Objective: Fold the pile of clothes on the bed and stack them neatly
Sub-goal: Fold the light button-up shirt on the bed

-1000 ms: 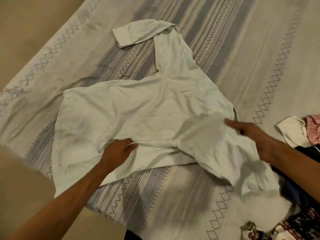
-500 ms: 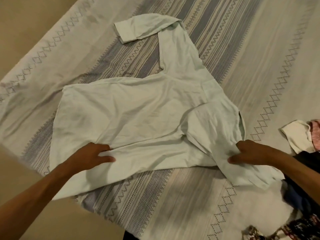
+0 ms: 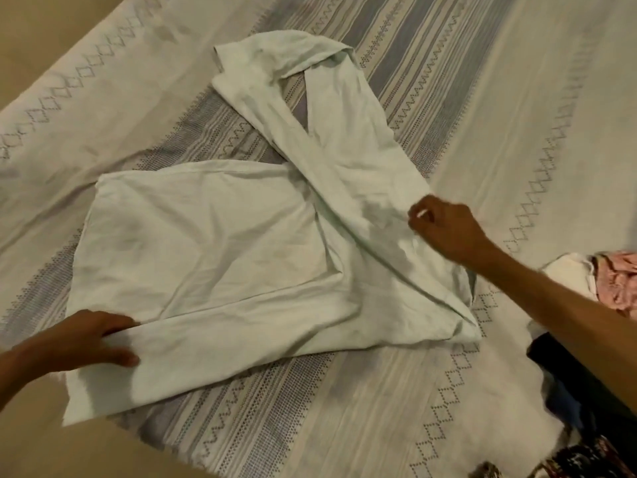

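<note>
Two hands, left hand [image 3: 84, 341] and right hand [image 3: 444, 227], grip a plain unlabelled shirt [image 3: 213, 257].

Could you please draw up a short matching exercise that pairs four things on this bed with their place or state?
Things:
1. pale green shirt
2. left hand
3. right hand
4. pink garment

Places or states:
A. at the right edge, beside a white cloth
B. spread on the striped bedsheet
C. grips the shirt's near left edge
D. curled at the shirt's right side

Pairs: 1-B, 2-C, 3-D, 4-A
</note>
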`<action>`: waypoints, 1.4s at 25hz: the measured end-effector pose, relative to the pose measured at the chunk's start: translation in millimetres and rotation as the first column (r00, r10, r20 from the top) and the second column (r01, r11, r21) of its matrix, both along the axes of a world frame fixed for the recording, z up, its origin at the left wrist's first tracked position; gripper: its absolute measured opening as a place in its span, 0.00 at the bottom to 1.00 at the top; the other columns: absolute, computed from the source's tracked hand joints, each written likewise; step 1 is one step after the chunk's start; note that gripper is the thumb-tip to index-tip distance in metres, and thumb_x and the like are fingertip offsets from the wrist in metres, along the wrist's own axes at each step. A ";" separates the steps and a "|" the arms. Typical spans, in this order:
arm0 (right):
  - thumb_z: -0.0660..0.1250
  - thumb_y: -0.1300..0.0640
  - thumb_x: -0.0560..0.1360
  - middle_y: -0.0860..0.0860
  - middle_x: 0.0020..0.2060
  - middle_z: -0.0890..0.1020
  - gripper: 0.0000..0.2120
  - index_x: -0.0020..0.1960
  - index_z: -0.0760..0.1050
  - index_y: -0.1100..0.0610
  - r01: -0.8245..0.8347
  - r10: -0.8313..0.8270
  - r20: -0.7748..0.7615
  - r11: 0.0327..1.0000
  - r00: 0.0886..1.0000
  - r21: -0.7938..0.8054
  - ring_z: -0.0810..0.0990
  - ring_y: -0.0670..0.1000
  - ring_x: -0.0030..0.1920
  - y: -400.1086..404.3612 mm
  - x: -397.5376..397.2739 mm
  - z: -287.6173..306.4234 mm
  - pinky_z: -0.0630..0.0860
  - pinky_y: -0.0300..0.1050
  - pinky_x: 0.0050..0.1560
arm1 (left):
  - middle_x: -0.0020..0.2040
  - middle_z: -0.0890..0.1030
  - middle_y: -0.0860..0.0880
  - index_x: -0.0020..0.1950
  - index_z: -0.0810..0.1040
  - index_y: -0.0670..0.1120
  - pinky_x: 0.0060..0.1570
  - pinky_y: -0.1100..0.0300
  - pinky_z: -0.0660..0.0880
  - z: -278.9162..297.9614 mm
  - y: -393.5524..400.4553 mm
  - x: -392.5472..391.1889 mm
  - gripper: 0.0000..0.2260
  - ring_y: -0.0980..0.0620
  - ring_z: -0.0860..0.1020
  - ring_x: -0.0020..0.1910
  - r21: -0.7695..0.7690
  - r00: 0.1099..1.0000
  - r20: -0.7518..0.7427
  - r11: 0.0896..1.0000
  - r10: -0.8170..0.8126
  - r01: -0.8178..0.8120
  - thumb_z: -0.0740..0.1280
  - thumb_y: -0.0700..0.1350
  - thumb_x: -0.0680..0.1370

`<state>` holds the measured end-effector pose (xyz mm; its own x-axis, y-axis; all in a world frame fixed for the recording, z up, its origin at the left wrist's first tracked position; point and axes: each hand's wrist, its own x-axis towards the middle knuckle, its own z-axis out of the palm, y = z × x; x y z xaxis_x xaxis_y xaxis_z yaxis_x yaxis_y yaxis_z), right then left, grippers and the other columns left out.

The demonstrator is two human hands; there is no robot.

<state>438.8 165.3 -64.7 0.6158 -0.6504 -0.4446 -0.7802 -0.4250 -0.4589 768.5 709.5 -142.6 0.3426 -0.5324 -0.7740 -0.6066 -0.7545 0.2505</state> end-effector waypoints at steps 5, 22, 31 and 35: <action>0.61 0.24 0.72 0.46 0.52 0.82 0.29 0.57 0.77 0.46 0.033 -0.039 -0.194 0.999 0.980 -0.032 0.80 0.52 0.54 61.9 -146.2 -40.1 0.76 0.54 0.55 | 0.43 0.84 0.42 0.47 0.84 0.51 0.46 0.43 0.79 -14.2 69.5 12.1 0.20 0.39 0.82 0.41 0.020 0.747 -0.226 0.770 0.625 -0.638 0.81 0.63 0.67; 0.62 0.31 0.75 0.53 0.35 0.82 0.28 0.39 0.76 0.57 0.361 -0.360 -0.032 0.932 0.933 0.047 0.79 0.59 0.40 48.5 -157.9 -31.4 0.71 0.51 0.41 | 0.48 0.81 0.40 0.60 0.72 0.50 0.49 0.36 0.78 14.5 40.3 -105.3 0.26 0.36 0.79 0.45 -0.485 0.481 0.248 0.538 0.841 -0.690 0.55 0.70 0.79; 0.76 0.42 0.74 0.50 0.58 0.80 0.28 0.67 0.74 0.55 0.141 -0.148 0.060 0.984 0.987 0.107 0.77 0.49 0.56 17.6 -37.9 -54.1 0.68 0.40 0.56 | 0.59 0.77 0.59 0.63 0.75 0.57 0.56 0.52 0.67 0.7 -194.7 -160.8 0.23 0.52 0.74 0.58 -0.603 0.976 0.165 0.798 0.140 -0.013 0.61 0.71 0.77; 0.70 0.40 0.78 0.53 0.66 0.76 0.33 0.75 0.64 0.54 -0.314 0.304 -0.089 0.939 0.948 -0.141 0.78 0.57 0.62 15.4 30.9 -66.4 0.77 0.52 0.55 | 0.58 0.77 0.59 0.61 0.75 0.58 0.59 0.53 0.65 -15.5 -285.5 -207.3 0.29 0.53 0.71 0.61 -0.432 0.980 0.191 0.893 -0.047 0.127 0.59 0.77 0.73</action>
<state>469.7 180.8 -131.1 0.7706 -0.4952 -0.4012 -0.6249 -0.7106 -0.3233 561.2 424.1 -158.1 0.3846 -0.8383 -0.3865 -0.7281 -0.5328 0.4311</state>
